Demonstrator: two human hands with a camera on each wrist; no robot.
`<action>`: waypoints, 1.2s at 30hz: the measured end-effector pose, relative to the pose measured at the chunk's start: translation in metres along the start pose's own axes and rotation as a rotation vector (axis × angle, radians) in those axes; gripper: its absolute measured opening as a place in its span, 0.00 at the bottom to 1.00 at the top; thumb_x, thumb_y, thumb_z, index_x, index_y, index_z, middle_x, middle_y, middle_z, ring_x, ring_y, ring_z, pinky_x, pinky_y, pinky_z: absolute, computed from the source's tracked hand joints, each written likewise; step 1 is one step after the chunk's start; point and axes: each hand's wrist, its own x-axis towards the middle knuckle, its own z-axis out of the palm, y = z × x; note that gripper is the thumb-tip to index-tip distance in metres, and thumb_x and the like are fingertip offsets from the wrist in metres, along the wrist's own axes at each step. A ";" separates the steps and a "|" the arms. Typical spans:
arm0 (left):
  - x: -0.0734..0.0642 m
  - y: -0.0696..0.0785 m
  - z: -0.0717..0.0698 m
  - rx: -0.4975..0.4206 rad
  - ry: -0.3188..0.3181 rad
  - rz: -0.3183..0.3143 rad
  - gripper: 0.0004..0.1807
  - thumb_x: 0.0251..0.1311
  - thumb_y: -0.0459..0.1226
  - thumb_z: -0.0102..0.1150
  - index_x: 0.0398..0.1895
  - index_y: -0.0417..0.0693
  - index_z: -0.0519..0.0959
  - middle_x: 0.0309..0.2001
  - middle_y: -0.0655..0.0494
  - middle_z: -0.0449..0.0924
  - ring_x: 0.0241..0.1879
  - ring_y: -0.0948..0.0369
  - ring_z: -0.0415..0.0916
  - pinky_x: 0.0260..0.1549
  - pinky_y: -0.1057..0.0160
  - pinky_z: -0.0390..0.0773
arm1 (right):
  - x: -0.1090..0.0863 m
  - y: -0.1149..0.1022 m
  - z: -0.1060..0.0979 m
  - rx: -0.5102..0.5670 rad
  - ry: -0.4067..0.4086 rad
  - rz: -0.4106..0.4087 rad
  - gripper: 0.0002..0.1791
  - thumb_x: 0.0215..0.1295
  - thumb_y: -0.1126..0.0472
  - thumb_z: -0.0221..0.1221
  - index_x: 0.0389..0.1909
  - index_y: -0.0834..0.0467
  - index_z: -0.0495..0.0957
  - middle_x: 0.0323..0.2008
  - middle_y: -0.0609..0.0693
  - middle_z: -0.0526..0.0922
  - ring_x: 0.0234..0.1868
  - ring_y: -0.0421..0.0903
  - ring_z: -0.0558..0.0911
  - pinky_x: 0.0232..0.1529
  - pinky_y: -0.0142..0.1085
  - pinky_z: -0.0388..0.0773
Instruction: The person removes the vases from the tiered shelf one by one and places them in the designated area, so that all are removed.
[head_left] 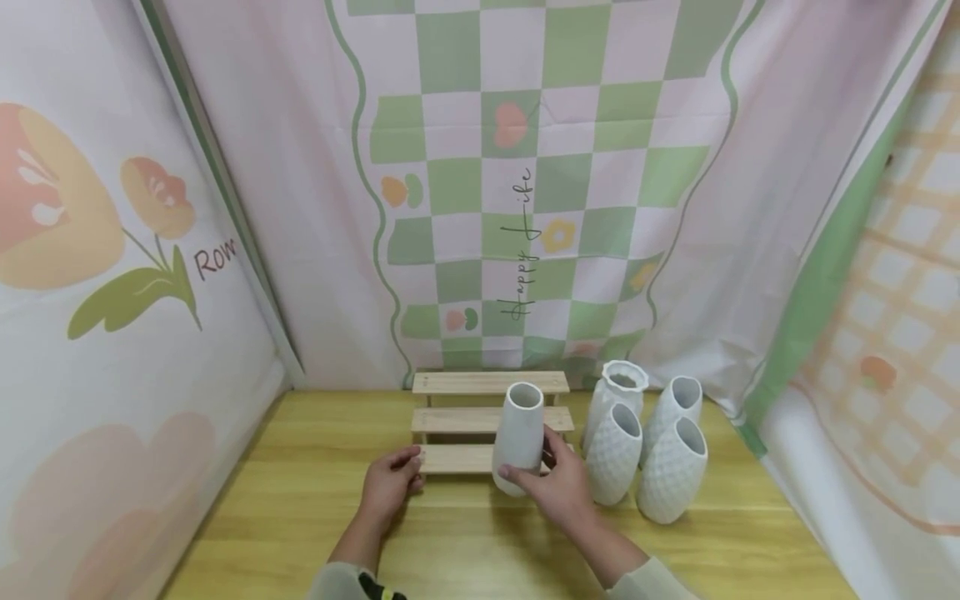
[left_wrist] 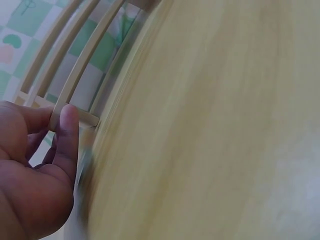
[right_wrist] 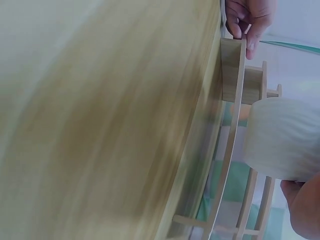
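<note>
My right hand (head_left: 558, 483) grips a white ribbed vase (head_left: 519, 437) upright, thumb across its front and fingers behind. In the right wrist view the vase (right_wrist: 282, 139) is off the table, in front of the slats. A three-tier wooden stand (head_left: 457, 458) stands behind it. With thumb and fingers, my left hand (head_left: 390, 483) pinches the left end of the lowest tier; the left wrist view shows the thumb against the slat (left_wrist: 82, 65) end. The vase hides part of the lower two tiers.
Several other white vases (head_left: 671, 475) stand upright close together right of the stand, on the wood-grain table (head_left: 300, 500). One at the back has a scalloped rim (head_left: 626, 377). Printed cloth (head_left: 510, 108) hangs behind the table and along both sides.
</note>
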 end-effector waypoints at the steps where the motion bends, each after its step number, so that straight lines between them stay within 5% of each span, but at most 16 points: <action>1: 0.000 0.000 0.000 0.000 -0.001 0.001 0.18 0.69 0.32 0.64 0.61 0.37 0.81 0.49 0.41 0.82 0.38 0.56 0.84 0.40 0.61 0.89 | -0.002 0.000 -0.002 0.008 0.003 0.001 0.49 0.44 0.53 0.84 0.69 0.57 0.73 0.62 0.59 0.81 0.60 0.62 0.81 0.59 0.56 0.82; 6: -0.001 0.000 0.001 0.010 -0.004 0.000 0.19 0.70 0.33 0.63 0.61 0.37 0.81 0.49 0.42 0.82 0.39 0.56 0.83 0.40 0.60 0.89 | -0.012 0.001 -0.012 0.002 0.021 -0.012 0.47 0.43 0.53 0.84 0.67 0.56 0.75 0.58 0.57 0.83 0.56 0.57 0.83 0.57 0.51 0.82; 36: -0.002 -0.001 0.000 0.017 -0.004 0.031 0.17 0.70 0.33 0.62 0.60 0.37 0.81 0.48 0.42 0.81 0.38 0.55 0.83 0.38 0.61 0.89 | -0.033 0.014 -0.042 -0.063 0.054 -0.022 0.50 0.43 0.52 0.84 0.68 0.62 0.74 0.60 0.60 0.81 0.60 0.59 0.81 0.65 0.56 0.77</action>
